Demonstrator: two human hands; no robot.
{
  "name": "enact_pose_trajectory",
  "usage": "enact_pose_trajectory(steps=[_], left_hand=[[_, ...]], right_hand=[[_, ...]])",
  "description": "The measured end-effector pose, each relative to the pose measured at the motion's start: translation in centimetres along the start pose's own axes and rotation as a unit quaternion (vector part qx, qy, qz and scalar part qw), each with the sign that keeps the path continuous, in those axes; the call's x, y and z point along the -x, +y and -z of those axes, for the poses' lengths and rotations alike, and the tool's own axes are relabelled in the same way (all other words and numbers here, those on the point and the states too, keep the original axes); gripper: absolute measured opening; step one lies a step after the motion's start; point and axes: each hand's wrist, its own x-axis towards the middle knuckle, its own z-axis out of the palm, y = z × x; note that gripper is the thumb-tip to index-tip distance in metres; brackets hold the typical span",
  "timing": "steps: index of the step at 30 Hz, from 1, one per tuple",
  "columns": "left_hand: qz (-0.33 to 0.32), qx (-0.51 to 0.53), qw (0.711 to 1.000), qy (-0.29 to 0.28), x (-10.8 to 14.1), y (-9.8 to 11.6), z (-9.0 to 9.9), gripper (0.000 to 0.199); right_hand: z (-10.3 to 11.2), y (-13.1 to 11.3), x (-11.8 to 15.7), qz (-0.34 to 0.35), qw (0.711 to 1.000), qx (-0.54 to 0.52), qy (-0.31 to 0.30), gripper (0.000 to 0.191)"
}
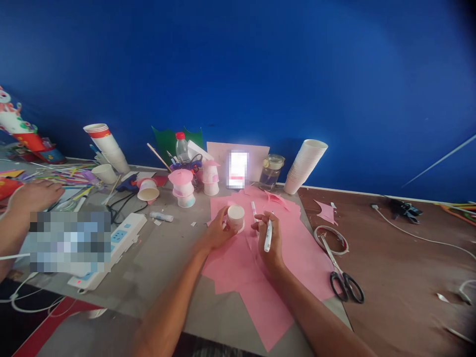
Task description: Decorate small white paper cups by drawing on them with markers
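My left hand [218, 231] is wrapped round a small white paper cup [235, 216], which stands upside down on pink paper sheets [238, 267]. A white marker [268, 236] is gripped in my right hand [275, 250], just right of the cup. Between the two hands a slim white stick-like piece [254, 208] shows beside my right fingers; whether they touch it I cannot tell. Behind the cup, two towers of white cups, one with a pink paper top [181, 177] and the other with a pink topper [210, 171], stand on the table.
Scissors [339, 272] lie across a tape roll [340, 239] at right. A cup stack [305, 166], a glass jar [272, 172] and a lit phone [237, 168] stand at the back. Left are a power strip [124, 233], a glue stick [161, 216] and another person's hand [35, 196].
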Motion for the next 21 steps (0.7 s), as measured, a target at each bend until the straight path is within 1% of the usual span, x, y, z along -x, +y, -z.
enact_pose_trajectory(steps=[5,8,11,13,15,17,21], left_hand=[[-0.013,-0.060,0.998,0.028,0.3,0.0,-0.7,0.058],[0.001,-0.072,0.997,0.034,0.4,0.1,-1.0,0.052],[0.027,-0.073,0.996,0.046,0.1,0.0,-1.0,0.048],[0.032,-0.061,0.996,0.054,-0.1,-0.1,-0.8,0.044],[0.026,-0.046,0.997,0.048,-0.2,0.0,-0.6,0.040],[0.019,-0.047,0.998,0.029,-0.2,0.4,-0.5,0.039],[0.007,-0.093,0.996,0.000,0.3,1.3,-0.8,0.038]], right_hand=[[-0.6,1.0,0.1,0.014,0.997,-0.063,-0.036,0.028],[-1.0,1.3,0.4,-0.011,0.994,-0.090,-0.059,0.028],[-1.0,1.0,0.5,-0.034,0.992,-0.092,-0.082,0.027],[-0.9,0.7,0.5,-0.054,0.989,-0.104,-0.095,0.028],[-0.9,0.3,0.5,-0.080,0.983,-0.129,-0.104,0.031],[-0.9,0.0,0.4,-0.100,0.976,-0.154,-0.114,0.032],[-0.5,-0.4,0.2,-0.124,0.967,-0.180,-0.135,0.032]])
